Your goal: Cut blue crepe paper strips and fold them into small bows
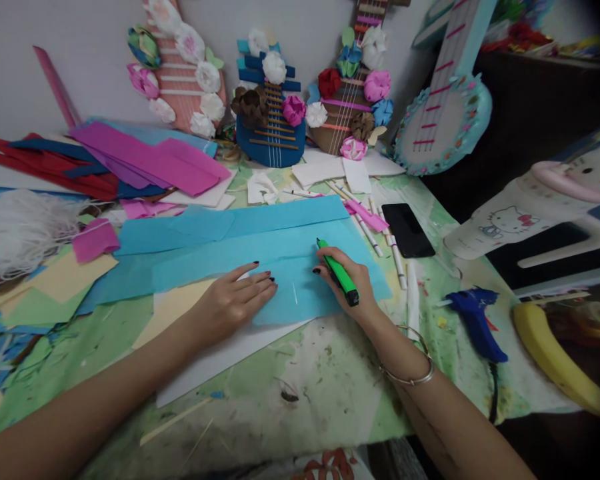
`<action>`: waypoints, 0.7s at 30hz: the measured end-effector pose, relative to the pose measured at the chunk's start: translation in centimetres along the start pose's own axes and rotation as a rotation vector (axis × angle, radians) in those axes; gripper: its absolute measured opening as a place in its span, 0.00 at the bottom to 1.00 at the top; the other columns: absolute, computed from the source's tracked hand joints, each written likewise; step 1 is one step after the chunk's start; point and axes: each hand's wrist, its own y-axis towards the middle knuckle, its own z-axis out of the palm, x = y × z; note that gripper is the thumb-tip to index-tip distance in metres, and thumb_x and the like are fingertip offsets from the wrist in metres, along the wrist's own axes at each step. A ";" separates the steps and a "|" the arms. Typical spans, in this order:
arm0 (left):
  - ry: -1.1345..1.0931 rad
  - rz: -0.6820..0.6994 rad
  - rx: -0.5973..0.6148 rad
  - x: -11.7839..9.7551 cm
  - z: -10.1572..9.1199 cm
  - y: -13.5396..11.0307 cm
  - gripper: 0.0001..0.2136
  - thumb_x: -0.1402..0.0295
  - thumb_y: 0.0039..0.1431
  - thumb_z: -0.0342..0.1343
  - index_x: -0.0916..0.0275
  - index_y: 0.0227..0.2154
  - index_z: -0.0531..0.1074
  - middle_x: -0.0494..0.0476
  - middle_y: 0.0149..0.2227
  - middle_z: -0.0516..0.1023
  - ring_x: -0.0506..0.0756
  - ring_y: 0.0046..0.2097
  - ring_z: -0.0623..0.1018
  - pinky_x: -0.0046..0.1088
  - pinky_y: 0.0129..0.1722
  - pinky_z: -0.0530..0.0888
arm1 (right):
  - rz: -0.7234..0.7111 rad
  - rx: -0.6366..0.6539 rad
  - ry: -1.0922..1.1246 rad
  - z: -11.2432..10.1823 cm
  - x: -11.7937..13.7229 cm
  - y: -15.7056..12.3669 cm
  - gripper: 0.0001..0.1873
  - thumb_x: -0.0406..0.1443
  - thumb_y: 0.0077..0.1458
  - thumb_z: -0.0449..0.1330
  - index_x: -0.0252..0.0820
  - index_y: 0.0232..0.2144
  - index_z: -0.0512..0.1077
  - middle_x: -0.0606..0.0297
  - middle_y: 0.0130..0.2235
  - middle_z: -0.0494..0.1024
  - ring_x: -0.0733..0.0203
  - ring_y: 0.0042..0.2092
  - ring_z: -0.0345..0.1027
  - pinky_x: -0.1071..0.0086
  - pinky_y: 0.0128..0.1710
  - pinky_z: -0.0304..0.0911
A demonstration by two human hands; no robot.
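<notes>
Rectangular black phone (408, 230): lying right of the flat blue paper sheet (295, 265).
Tangled white string (23, 230): lying left of it.

Room over blue paper (270, 240) — craft guitars (254, 148) behind.

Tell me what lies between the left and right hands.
In the head view, light-blue paper with a short white streak lies between the left hand and right hand.
</notes>
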 end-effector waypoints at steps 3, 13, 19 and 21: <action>0.001 -0.016 0.018 -0.1 0.2 -0.3 0.11 0.79 0.65 0.45 0.71 0.45 0.71 0.65 0.42 0.81 0.59 0.49 0.79 0.46 0.54 0.73 | -0.014 0.034 -0.048 0.0 -0.2 0.0 0.13 0.43 0.56 0.60 0.46 0.43 0.70 0.65 0.36 0.79 0.58 0.34 0.74 0.67 0.37 0.66; -0.098 0.000 0.024 -2.2 0.5 -0.2 0.11 0.78 0.65 0.47 0.73 0.45 0.72 0.65 0.44 0.80 0.63 0.55 0.74 0.50 0.56 0.69 | -0.226 0.201 -0.172 0.4 -1.3 -0.4 0.28 0.45 0.48 0.67 0.51 0.52 0.69 0.63 0.46 0.77 0.51 0.47 0.67 0.60 0.46 0.66; -0.110 -0.016 0.023 -2.1 0.8 -0.6 0.12 0.78 0.65 0.46 0.72 0.45 0.72 0.65 0.45 0.80 0.62 0.55 0.74 0.49 0.57 0.69 | -0.226 0.267 -0.188 0.4 -1.5 -0.5 0.32 0.46 0.47 0.67 0.47 0.54 0.67 0.61 0.49 0.75 0.47 0.49 0.63 0.56 0.48 0.65; -0.127 -0.021 0.018 -2.1 0.8 -0.6 0.12 0.78 0.66 0.45 0.72 0.45 0.72 0.65 0.45 0.80 0.62 0.56 0.73 0.49 0.58 0.68 | -0.231 0.274 -0.193 0.4 -1.4 -0.5 0.32 0.46 0.48 0.67 0.46 0.54 0.67 0.60 0.49 0.75 0.47 0.49 0.63 0.56 0.47 0.65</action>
